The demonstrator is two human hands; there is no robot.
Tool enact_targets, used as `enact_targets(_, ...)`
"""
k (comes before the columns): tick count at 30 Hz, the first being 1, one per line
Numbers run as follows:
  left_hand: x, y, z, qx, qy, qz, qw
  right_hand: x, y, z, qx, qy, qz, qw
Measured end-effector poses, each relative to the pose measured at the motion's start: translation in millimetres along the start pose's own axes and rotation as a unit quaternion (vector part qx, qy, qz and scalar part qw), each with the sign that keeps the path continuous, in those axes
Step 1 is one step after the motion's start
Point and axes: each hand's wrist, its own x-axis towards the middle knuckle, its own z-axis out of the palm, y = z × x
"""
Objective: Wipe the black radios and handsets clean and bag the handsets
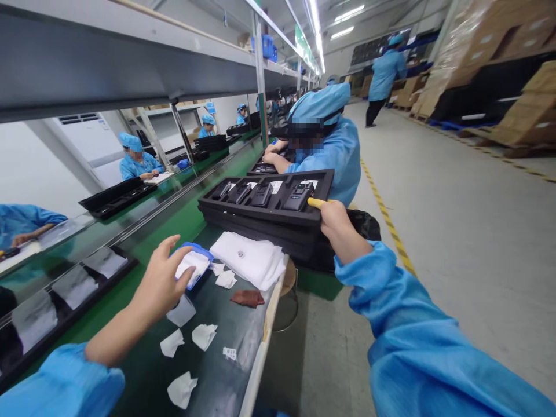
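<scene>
My right hand [337, 227] grips the right end of a black foam tray [278, 213], with a yellow finger cot [318, 202] on the finger that reaches over its rim. Several black handheld devices lie in the tray's compartments, the nearest device [299, 196] close to that fingertip. This tray rests slightly askew on a stack of similar trays [260, 231]. My left hand [163, 278] hovers with fingers apart and nothing in them, beside a blue box [197, 255] with white sheets inside. Whether it touches the box I cannot tell.
White cloths [247, 255], a brown scrap [247, 298] and several crumpled white pieces [204, 336] lie on the dark bench [217, 376]. Left of it runs a green conveyor [152, 237] carrying another tray [73, 307]. A co-worker [325, 145] leans over the line just ahead.
</scene>
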Motion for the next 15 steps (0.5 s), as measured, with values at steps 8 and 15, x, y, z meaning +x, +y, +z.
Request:
enact_targets(8,69,71,80.0,-0.47,-0.059,-0.341,0.812,-69,-4,21,0.196,-0.081,0.056,0.976)
enact_targets(15,84,90,98.3,-0.653,0.056,-0.361,0.663,-151,-4,-1,0.218,-0.096,0.023,0.971)
